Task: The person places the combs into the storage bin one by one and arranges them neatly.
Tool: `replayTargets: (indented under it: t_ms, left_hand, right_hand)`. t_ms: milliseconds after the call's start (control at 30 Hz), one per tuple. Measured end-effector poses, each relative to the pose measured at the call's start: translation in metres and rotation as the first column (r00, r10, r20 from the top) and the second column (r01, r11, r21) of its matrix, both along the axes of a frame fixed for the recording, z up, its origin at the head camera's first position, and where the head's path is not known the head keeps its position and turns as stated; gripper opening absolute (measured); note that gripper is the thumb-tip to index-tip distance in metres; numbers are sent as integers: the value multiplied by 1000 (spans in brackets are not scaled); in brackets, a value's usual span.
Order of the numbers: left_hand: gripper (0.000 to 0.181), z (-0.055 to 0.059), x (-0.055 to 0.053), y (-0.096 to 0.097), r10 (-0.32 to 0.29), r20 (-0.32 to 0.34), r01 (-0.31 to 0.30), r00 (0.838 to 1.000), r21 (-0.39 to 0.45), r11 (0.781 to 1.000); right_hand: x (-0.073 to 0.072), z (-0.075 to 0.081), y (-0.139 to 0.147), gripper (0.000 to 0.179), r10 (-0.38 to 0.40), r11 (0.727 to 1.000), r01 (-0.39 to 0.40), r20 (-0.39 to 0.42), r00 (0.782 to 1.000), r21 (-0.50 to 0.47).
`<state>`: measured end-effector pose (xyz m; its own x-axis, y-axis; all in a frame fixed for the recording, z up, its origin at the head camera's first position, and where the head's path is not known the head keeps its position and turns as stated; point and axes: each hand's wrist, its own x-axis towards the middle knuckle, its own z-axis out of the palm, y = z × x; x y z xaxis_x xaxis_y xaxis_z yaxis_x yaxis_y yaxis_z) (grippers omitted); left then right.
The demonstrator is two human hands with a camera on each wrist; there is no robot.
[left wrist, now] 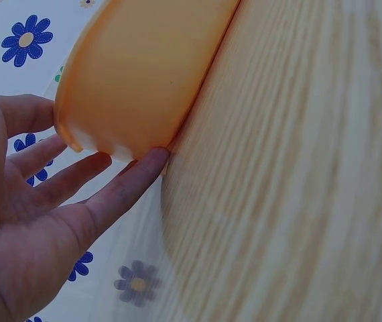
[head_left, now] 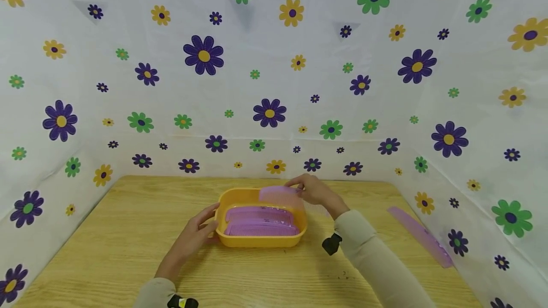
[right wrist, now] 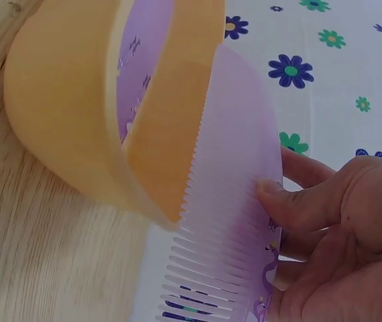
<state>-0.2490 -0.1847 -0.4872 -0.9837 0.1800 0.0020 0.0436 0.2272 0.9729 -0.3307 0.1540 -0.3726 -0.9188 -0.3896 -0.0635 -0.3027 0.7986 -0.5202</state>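
Observation:
A yellow plastic basin (head_left: 261, 241) stands on the wooden table, with purple combs (head_left: 262, 228) lying in it. Its left end is touched by my left hand (head_left: 193, 234), whose fairly straight fingers (left wrist: 127, 191) spread against the end wall and rim. My right hand (head_left: 316, 190) pinches another purple comb (right wrist: 234, 134) by its spine, between thumb and fingers. This comb is over the basin's back right rim, teeth facing down. In the right wrist view, printed figures show along the held comb's spine.
One more purple comb (head_left: 421, 236) lies at the table's right edge, against the flower-patterned cloth (head_left: 274, 84). That cloth rises behind and on both sides of the table (head_left: 265, 274). Small dark specks (head_left: 344, 275) are on the tabletop near the right sleeve.

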Motion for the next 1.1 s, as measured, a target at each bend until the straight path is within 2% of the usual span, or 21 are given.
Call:
replayTargets:
  t_ms: [233, 467, 833, 1100]
  left_hand:
    - [55, 3, 2, -1, -13, 8, 13, 1000, 3, 1000]
    - [55, 2, 1, -3, -19, 0, 19, 1000, 19, 1000]
    - [54, -1, 1, -3, -26, -2, 26, 1000, 28, 999]
    - [54, 0, 0, -1, -15, -3, 15, 1000, 16, 1000]
  right_hand:
    - [-5, -6, -19, 45, 47, 999, -47, 0, 999, -13]
    - [-8, -12, -31, 44, 91, 996, -91, -26, 996, -5]
    - [-10, -12, -51, 40, 104, 994, -104, 31, 994, -19]
    - [-16, -11, -65, 40, 104, 994, -107, 87, 991, 31]
